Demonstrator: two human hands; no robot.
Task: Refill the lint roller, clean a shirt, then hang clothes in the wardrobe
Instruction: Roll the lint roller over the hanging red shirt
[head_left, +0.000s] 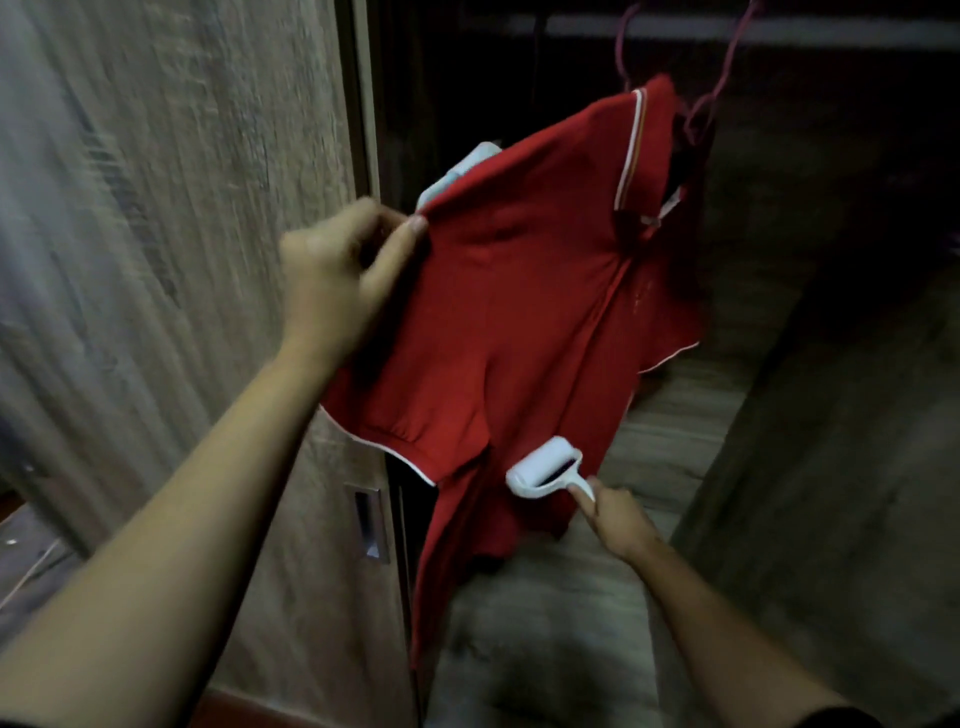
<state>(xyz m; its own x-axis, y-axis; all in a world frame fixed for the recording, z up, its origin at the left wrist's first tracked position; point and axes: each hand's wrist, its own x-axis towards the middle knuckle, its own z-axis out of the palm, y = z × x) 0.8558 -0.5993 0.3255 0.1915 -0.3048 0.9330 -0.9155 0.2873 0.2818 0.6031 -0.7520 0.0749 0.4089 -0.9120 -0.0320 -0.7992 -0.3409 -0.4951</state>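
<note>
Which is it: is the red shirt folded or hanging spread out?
Hanging, spread: the red shirt hangs from a hanger, with the left hand pulling its shoulder outward.

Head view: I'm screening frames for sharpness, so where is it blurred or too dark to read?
Head view: the wardrobe door at left is streaked with motion blur; the wardrobe interior is dim, its detail lost; the red shirt, lint roller and both hands, left and right, read fairly clearly; straight edges bow from the wide lens.
</note>
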